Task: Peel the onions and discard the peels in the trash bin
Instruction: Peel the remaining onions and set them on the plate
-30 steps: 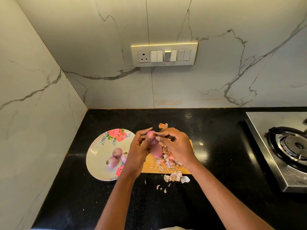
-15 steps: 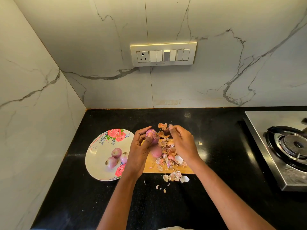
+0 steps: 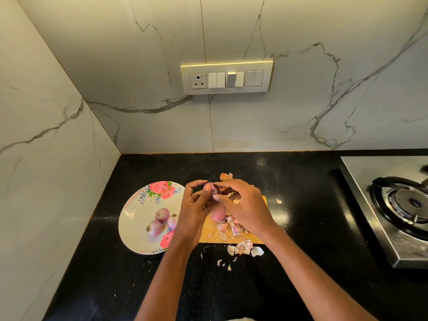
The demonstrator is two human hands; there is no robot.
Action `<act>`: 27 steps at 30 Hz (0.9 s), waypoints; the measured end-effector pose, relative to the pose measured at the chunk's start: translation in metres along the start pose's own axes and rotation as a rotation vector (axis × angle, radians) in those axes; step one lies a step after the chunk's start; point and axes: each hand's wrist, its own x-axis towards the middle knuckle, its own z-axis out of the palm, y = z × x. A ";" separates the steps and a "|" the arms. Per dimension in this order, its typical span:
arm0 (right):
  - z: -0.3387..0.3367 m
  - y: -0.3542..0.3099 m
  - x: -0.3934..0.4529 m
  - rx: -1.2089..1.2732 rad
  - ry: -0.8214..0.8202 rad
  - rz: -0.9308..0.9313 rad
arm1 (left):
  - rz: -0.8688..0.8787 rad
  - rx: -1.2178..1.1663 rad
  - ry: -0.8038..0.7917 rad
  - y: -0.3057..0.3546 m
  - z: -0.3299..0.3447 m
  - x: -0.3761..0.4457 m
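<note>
A black counter [image 3: 301,205] ran into a corner of marble-veined wall, with a switch panel [image 3: 226,77] on the far wall above the work.

At the left sat a flowered plate [image 3: 136,218] with three small onions [image 3: 162,214] lying on it near its right side, their ends pointing different ways. Their skins looked smooth and pale purple, so I judged them to be peeled ones set aside, the plate keeping them apart from the litter.

Just right of the plate, the left hand [image 3: 194,214] had its fingers curled round a small onion [image 3: 209,188] and held it raised over the far left part of the board [image 3: 254,238]. The onion's long axis seemed to run roughly left to right, one end turned toward the other hand, though the fingers hid too much to be certain. That hold probably steadied it and offered the end for stripping.

The right hand [image 3: 243,209] met it from the right, its fingertips pinching at the exposed end of the same onion, apparently on a flake of skin.

Beneath the hands a larger bulb [image 3: 218,214] lay on the board, beside a heap of peels [image 3: 231,227]. More peels had spilled onto the counter near the board's near edge, and one lay at its far end. Working over the board likely kept the scraps together for binning. No bin was in view.

At the far right stood a gas stove [image 3: 398,205].
</note>
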 end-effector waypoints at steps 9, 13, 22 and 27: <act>-0.004 0.004 0.001 -0.055 0.035 -0.095 | 0.000 0.011 0.014 -0.002 -0.004 0.000; -0.005 0.006 0.002 -0.078 0.054 -0.080 | -0.011 0.012 0.005 -0.003 -0.003 -0.001; -0.002 0.004 0.001 0.115 -0.012 0.071 | -0.007 -0.009 0.017 -0.001 -0.005 0.002; -0.001 0.003 -0.001 0.175 -0.006 0.093 | 0.015 0.013 0.014 -0.002 -0.005 0.003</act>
